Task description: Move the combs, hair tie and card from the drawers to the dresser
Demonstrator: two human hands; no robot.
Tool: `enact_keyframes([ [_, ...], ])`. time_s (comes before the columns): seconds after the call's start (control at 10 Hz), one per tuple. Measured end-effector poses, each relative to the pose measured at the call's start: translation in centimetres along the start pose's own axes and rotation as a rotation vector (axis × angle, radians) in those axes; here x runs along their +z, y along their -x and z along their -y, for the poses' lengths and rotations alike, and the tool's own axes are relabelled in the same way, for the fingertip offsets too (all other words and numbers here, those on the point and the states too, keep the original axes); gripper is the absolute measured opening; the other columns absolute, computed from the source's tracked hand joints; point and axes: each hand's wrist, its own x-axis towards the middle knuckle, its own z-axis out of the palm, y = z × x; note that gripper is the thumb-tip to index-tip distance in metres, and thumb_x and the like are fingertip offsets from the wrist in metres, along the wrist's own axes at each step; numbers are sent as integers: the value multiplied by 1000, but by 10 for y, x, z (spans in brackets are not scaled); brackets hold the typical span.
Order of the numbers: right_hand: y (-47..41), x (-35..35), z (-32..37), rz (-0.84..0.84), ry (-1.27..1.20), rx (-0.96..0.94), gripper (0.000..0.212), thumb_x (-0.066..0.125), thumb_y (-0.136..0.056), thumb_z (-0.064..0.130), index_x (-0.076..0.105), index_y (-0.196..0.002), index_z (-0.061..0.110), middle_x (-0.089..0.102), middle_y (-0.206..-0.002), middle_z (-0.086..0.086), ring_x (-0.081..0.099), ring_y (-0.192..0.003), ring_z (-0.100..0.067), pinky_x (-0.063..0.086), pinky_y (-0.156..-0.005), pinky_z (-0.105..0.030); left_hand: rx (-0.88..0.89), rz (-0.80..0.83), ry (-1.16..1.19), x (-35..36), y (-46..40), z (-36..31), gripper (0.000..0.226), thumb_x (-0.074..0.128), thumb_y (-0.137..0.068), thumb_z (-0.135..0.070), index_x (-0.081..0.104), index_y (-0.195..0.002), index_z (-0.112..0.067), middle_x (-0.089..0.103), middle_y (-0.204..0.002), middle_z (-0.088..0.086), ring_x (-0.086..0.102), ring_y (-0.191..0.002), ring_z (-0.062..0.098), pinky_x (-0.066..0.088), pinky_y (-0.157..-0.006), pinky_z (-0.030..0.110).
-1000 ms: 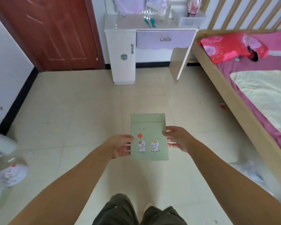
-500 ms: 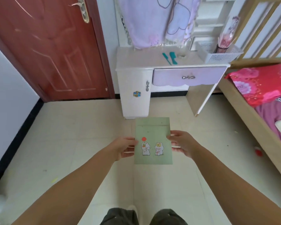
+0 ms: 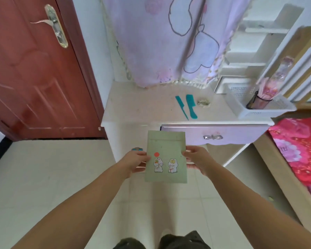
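Note:
A pale green card point(image 3: 166, 155) with two cartoon rabbits and a red dot is held in front of me by both side edges. My left hand point(image 3: 136, 161) pinches its left edge and my right hand point(image 3: 197, 159) its right edge. The card hangs just in front of the white dresser point(image 3: 133, 112), below its top. On the dresser top lie two teal combs, a thin tail comb point(image 3: 181, 106) and a wider one point(image 3: 191, 106), with a small pale hair tie point(image 3: 203, 102) to their right. The lilac drawer point(image 3: 214, 136) is pushed in.
A white basket point(image 3: 258, 106) with a dark cup of pink items stands on the dresser's right end. A lilac cloth point(image 3: 169, 42) hangs over the mirror. A red-brown door point(image 3: 34, 78) is at the left. A bed with a red blanket point(image 3: 302, 148) stands at the right.
I have walked closer to the dresser, which has grown and now fills the upper middle of the view. The card stays gripped by both hands in the same way.

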Motion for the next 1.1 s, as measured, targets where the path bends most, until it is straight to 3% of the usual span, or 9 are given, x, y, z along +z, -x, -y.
enact_keyframes([
  [0.2, -146, 5, 70, -47, 108, 1, 32, 58, -88, 7, 62, -119, 12, 69, -100, -13, 65, -92, -27, 55, -88, -43, 35, -129, -56, -22, -116, -75, 11, 59, -86, -9, 65, -80, -16, 67, -80, 3, 61, -69, 15, 52, -76, 32],
  [0.3, -212, 11, 89, -126, 143, -25, 33, 57, -87, 6, 63, -119, 10, 69, -91, -12, 66, -86, -27, 56, -80, -37, 47, -166, -145, -35, -185, -108, 12, 57, -86, -6, 62, -77, -12, 64, -83, 9, 57, -66, 16, 50, -66, 27],
  [0.4, -267, 13, 106, -186, 185, -5, 33, 56, -86, 11, 64, -118, 13, 71, -86, -9, 66, -84, -30, 55, -86, -44, 63, -186, -258, -45, -242, -142, 6, 57, -85, -5, 63, -85, -6, 63, -84, 12, 57, -72, 24, 52, -72, 35],
  [0.5, -310, 10, 121, -228, 234, 47, 35, 57, -87, 15, 61, -122, 13, 67, -88, -5, 58, -75, -21, 54, -76, -39, 30, -177, -364, -48, -284, -163, 9, 55, -83, -5, 62, -86, -4, 62, -83, 13, 57, -77, 25, 53, -81, 43],
  [0.7, -370, 3, 130, -245, 383, 99, 40, 57, -87, 14, 55, -127, 10, 68, -111, -14, 57, -83, -20, 43, -59, -22, 31, -170, -593, -42, -337, -186, 4, 55, -83, -11, 54, -80, -8, 58, -83, 12, 55, -76, 24, 51, -80, 43],
  [0.8, -385, 5, 128, -219, 542, 99, 38, 54, -90, 14, 54, -128, 12, 66, -118, -11, 57, -86, -16, 41, -57, -17, 13, -186, -682, -40, -346, -186, 7, 56, -83, -13, 52, -80, -9, 60, -85, 10, 55, -78, 24, 47, -73, 36],
  [0.9, -388, 7, 130, -240, 653, 83, 37, 53, -90, 13, 54, -127, 13, 65, -117, -11, 60, -94, -20, 47, -73, -25, 2, -196, -716, -38, -349, -185, 9, 57, -83, -14, 51, -84, -8, 63, -94, 14, 55, -81, 26, 43, -69, 33],
  [1.0, -387, 10, 126, -245, 751, 105, 35, 58, -87, 15, 52, -122, 11, 60, -120, -12, 59, -104, -29, 52, -83, -39, 11, -209, -764, -35, -352, -185, 15, 54, -83, -12, 52, -95, -3, 62, -100, 16, 58, -91, 31, 47, -74, 39],
  [1.1, -383, 8, 138, -189, 807, 142, 39, 58, -88, 16, 48, -125, 11, 54, -125, -13, 56, -108, -29, 51, -89, -42, 35, -211, -870, -36, -345, -182, 23, 50, -86, -17, 52, -106, -5, 56, -110, 13, 54, -100, 29, 47, -80, 40],
])
